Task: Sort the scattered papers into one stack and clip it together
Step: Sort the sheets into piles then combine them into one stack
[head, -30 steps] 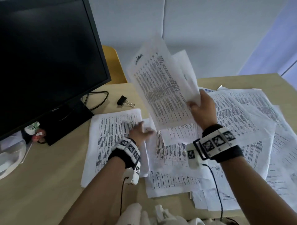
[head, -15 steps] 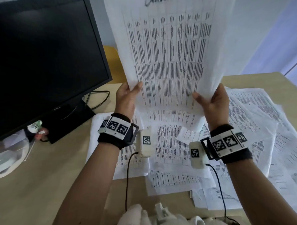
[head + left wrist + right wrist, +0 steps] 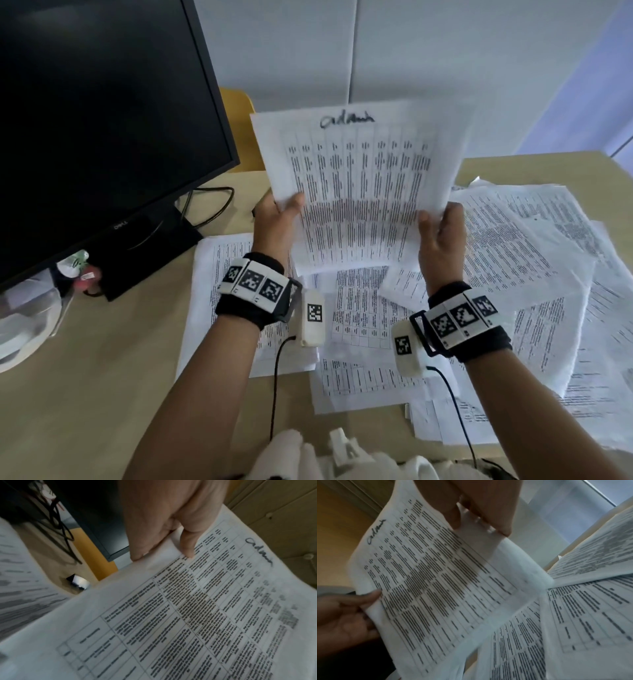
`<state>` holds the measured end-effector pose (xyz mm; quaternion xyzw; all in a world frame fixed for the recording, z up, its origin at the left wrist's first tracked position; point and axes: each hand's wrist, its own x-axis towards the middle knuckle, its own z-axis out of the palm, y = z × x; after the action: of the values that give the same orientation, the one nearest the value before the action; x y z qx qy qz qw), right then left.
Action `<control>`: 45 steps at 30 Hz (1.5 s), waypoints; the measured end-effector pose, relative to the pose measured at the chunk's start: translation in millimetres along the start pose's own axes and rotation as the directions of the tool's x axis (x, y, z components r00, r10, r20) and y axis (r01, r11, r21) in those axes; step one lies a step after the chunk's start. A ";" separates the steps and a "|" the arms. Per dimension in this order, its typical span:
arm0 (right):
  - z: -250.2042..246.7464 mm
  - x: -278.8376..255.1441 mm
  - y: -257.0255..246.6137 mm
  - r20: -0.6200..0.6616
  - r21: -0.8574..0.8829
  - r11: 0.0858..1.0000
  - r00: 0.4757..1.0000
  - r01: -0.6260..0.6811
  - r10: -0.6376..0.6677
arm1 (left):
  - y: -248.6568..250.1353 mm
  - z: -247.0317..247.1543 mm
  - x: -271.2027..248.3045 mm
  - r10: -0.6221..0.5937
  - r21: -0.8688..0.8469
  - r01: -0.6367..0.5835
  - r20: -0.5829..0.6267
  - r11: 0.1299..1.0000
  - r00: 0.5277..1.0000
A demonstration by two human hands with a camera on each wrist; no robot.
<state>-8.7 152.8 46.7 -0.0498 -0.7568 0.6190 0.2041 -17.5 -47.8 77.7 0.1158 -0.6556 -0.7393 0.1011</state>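
Both hands hold a small bundle of printed sheets [image 3: 359,192] upright above the counter [image 3: 85,377]. The left hand [image 3: 274,222] pinches the bundle's edge at 9 o'clock, thumb in front and fingers [image 3: 137,545] behind; the right hand [image 3: 442,240] grips the edge at 3 o'clock the same way, so both sets of fingers are clamped on paper. The rest of the scattered papers [image 3: 496,274] lie overlapping on the counter from 6 to 3 o'clock below the bundle.

The wrist views show the sheets bowing and their edges not lined up, so squaring them by tapping the bottom edge could let a page slide out, since only thumb pressure at two points holds them. Loose sheets underneath could catch the descending edge and crumple or shift. A dark binder clip [image 3: 78,582] appears to lie near the monitor [image 3: 102,120] at about 10 o'clock; reaching for it with one hand may let the floppy bundle fold over
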 end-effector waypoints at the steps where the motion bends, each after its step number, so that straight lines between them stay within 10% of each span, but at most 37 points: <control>1: 4.3 -1.3 -0.6 0.013 -0.014 1.000 1.000 -0.003 0.003 | 5.7 -4.5 3.2 0.024 -0.003 -0.024 -0.040 1.000 0.999; 10: 62.8 -40.9 2.9 0.344 -0.275 0.961 0.932 -0.018 0.115 | 5.2 -82.8 37.0 0.030 0.212 0.042 -0.326 0.976 0.945; 18: 84.7 -45.3 -25.2 0.116 -0.162 0.982 0.990 0.093 -0.075 | -19.0 -145.3 41.7 -0.075 0.164 0.161 -0.435 0.973 0.897; 21: 89.5 -34.5 -40.5 0.037 -0.069 0.992 0.994 0.103 -0.101 | -46.6 -164.7 36.6 -0.211 0.456 0.379 -0.377 0.805 0.902; 25: 94.2 -17.7 -64.1 -0.079 0.050 0.987 0.986 0.150 -0.146 | -83.4 -166.4 10.4 -0.451 0.714 0.582 -0.403 0.389 0.796; 31: 99.0 -18.9 -54.5 0.002 0.005 0.998 0.998 0.061 -0.061 | -83.8 -159.9 -0.5 -0.451 0.624 0.705 -0.550 0.337 0.703; 45: 96.7 -90.9 48.5 0.436 -0.603 0.792 0.794 -0.092 0.424 | -101.8 -167.2 7.1 -0.275 0.553 0.550 -0.503 0.626 0.819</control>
<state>29.8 45.4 -36.7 -0.0342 -0.9128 0.3834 -0.1365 26.8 -195.9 -42.7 0.4317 -0.8007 -0.4153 -0.0022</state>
